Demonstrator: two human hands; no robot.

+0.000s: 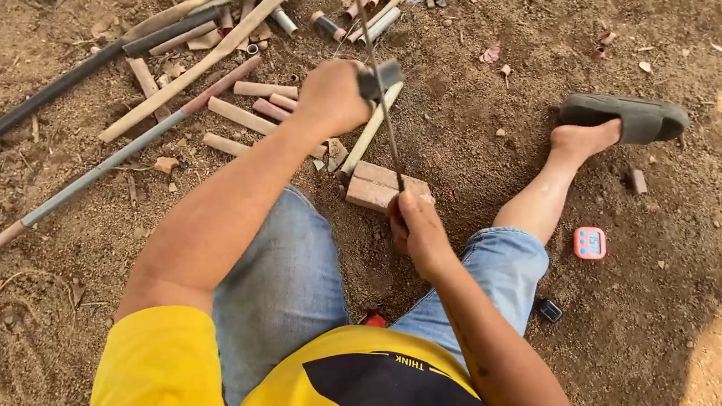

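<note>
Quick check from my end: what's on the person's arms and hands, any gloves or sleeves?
No gloves: both the left hand and right hand are bare. The arms are bare below short yellow sleeves of a yellow shirt. No watch or bands visible.

Yellow short-sleeved shirt [175, 373], black chest patch; blue denim shorts [288, 277]; dark slipper [629, 115].

Yellow shirt [175, 373]; pink timer [590, 243]

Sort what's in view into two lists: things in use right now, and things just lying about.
In use: left hand gripping the hammer; right hand holding the thin rod; brick.

Lying about: cut tube pieces; long pipes; pink timer; sandal.
</note>
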